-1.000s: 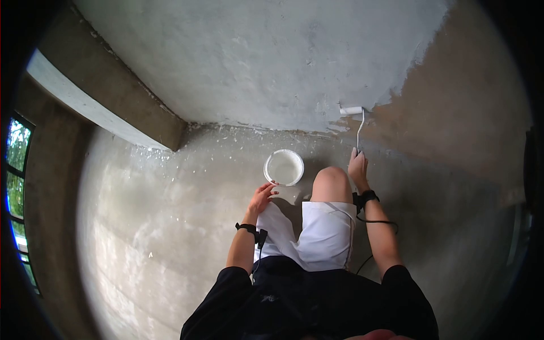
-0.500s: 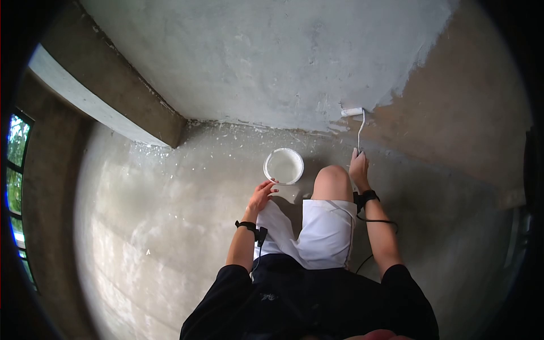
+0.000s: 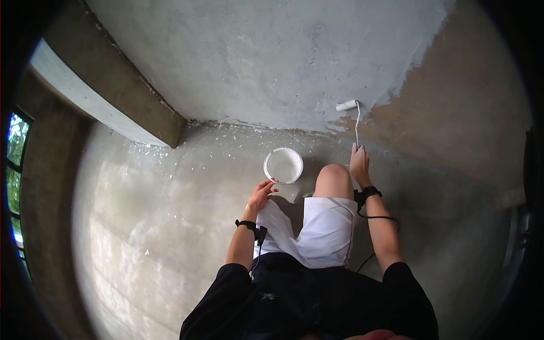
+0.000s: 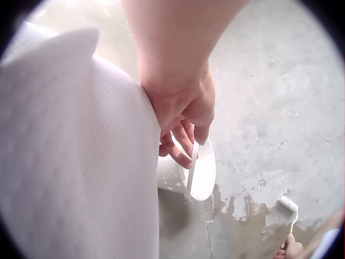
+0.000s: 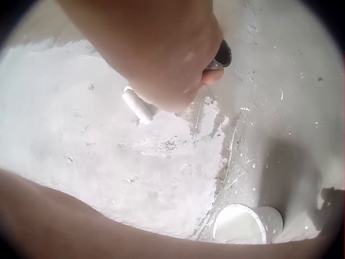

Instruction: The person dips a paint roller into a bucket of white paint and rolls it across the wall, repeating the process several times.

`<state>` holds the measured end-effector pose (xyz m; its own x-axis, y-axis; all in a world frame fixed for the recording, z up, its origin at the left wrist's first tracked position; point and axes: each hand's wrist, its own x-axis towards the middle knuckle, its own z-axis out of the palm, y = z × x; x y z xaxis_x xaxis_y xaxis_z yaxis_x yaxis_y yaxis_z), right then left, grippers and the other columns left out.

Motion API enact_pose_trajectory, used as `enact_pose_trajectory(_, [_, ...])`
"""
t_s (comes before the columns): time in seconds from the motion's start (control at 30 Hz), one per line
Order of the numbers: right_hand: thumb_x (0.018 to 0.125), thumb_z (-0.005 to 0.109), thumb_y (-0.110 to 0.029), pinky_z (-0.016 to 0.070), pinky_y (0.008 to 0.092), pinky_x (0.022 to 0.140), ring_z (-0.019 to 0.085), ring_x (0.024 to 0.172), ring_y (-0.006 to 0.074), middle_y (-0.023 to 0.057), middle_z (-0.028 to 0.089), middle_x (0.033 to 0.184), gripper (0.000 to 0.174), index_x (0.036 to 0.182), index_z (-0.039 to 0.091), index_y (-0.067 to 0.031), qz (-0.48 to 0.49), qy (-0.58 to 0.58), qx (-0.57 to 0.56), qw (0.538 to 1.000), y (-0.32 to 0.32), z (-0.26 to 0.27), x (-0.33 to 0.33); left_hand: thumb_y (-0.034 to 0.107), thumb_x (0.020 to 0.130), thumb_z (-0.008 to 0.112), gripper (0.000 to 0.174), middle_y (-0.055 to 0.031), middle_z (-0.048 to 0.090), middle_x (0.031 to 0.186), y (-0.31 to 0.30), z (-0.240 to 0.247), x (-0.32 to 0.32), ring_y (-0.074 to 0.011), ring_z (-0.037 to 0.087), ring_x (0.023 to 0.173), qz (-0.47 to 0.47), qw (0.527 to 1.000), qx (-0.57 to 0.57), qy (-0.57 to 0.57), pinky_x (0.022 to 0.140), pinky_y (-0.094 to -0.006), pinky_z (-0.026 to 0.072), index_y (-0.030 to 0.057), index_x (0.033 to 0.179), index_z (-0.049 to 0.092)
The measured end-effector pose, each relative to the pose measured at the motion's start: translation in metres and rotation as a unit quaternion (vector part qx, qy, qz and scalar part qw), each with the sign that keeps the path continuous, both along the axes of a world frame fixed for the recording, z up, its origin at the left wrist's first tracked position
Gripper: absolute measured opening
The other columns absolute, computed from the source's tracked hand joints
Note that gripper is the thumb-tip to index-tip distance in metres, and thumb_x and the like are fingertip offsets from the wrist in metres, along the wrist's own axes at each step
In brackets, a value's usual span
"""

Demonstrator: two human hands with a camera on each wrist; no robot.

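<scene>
My right hand (image 3: 360,164) grips the dark handle (image 5: 223,55) of a small paint roller. Its white roller head (image 3: 346,105) lies against the wall, low down near the ragged edge of the pale paint. Left of my bent knee, a white bucket (image 3: 301,171) of pale paint stands tilted on the floor. My left hand (image 3: 261,195) holds the bucket by its near rim. In the left wrist view, the thumb lies at the rim (image 4: 194,167) and the fingers curl by the bucket's outer side.
Pale paint covers most of the wall (image 3: 255,62), while a brown unpainted patch (image 3: 453,107) spreads to the right. A brown ledge (image 3: 124,85) juts out on the left. White drips speckle the concrete floor (image 3: 170,198) along the wall's foot. Cables hang from both wrist straps.
The roller has moved slightly up and left along the wall, and its head has tilted. My right hand has risen a little with it. The left hand and bucket stay nearly in place.
</scene>
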<state>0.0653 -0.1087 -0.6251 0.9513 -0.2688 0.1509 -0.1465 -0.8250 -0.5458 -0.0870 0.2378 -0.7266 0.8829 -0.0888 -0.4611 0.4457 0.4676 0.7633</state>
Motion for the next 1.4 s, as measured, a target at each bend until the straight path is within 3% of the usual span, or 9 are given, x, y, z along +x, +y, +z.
enact_pose_trajectory(0.3, [0.096,0.042,-0.036,0.0484,0.0519,0.074,0.06,0.084,0.0464,0.0296,0.062,0.085,0.044,0.096,0.054,0.0059,-0.02,0.035,0.02,0.999,-0.023,-0.043,0.009,0.024,0.093,0.056,0.028,0.0044,0.063,0.111,0.0,-0.003,0.001,-0.0081,0.06,0.084,-0.001,1.0,-0.004,-0.001,0.06,-0.0195,0.0387,0.0109,0.118,0.055])
enact_pose_trajectory(0.53, [0.097,0.042,-0.037,0.05,0.051,0.069,0.061,0.079,0.0458,0.0286,0.062,0.08,0.042,0.095,0.053,0.0042,0.05,-0.01,-0.008,0.999,0.009,0.013,0.02,0.024,0.094,0.055,0.027,0.004,0.062,0.113,0.0,-0.002,0.001,-0.009,0.06,0.085,-0.003,1.0,-0.005,0.005,0.061,-0.0199,0.0397,0.011,0.118,0.055])
enact_pose_trajectory(0.7, [0.096,0.042,-0.039,0.0524,0.0489,0.067,0.063,0.076,0.0431,0.0261,0.063,0.078,0.041,0.096,0.051,0.0007,0.108,-0.022,-0.128,0.986,0.019,0.052,0.032,0.023,0.094,0.055,0.027,0.0038,0.063,0.112,0.001,-0.005,0.001,-0.009,0.06,0.085,-0.004,1.0,-0.001,0.02,0.061,-0.0196,0.04,0.011,0.119,0.055])
enact_pose_trajectory(0.9, [0.096,0.042,-0.039,0.0537,0.0459,0.063,0.064,0.073,0.0403,0.0243,0.064,0.078,0.04,0.096,0.051,-0.0002,0.03,0.012,-0.186,0.982,-0.032,0.017,0.022,0.024,0.093,0.056,0.028,0.0041,0.064,0.11,0.0,-0.003,0.002,-0.0085,0.06,0.084,0.001,1.0,-0.003,0.012,0.061,-0.0191,0.0405,0.0113,0.118,0.055])
enact_pose_trajectory(1.1, [0.096,0.042,-0.04,0.0538,0.0462,0.065,0.065,0.076,0.0398,0.0234,0.065,0.079,0.04,0.099,0.052,-0.0007,0.027,0.021,-0.211,0.977,-0.085,0.006,0.011,0.024,0.093,0.058,0.029,0.0038,0.063,0.111,0.002,-0.009,0.004,-0.0083,0.06,0.085,0.004,1.0,-0.002,0.012,0.059,-0.0189,0.0394,0.0116,0.119,0.055])
enact_pose_trajectory(1.23, [0.096,0.043,-0.039,0.0537,0.0456,0.066,0.065,0.075,0.0382,0.0222,0.065,0.079,0.039,0.099,0.053,-0.001,0.051,0.028,-0.235,0.97,-0.056,0.024,0.02,0.025,0.092,0.058,0.031,0.0038,0.062,0.113,0.003,-0.009,0.003,-0.0085,0.06,0.085,-0.005,1.0,0.012,0.019,0.059,-0.0187,0.0382,0.0118,0.12,0.055])
enact_pose_trajectory(1.4, [0.093,0.05,-0.035,0.0544,0.0419,0.066,0.066,0.075,0.0351,0.0181,0.067,0.08,0.034,0.1,0.054,-0.0022,0.197,-0.043,-0.273,0.941,0.01,0.052,0.054,0.025,0.092,0.058,0.034,0.0033,0.062,0.112,0.003,-0.007,-0.001,-0.0093,0.06,0.085,-0.004,1.0,0.016,0.009,0.061,-0.02,0.0396,0.0103,0.122,0.053])
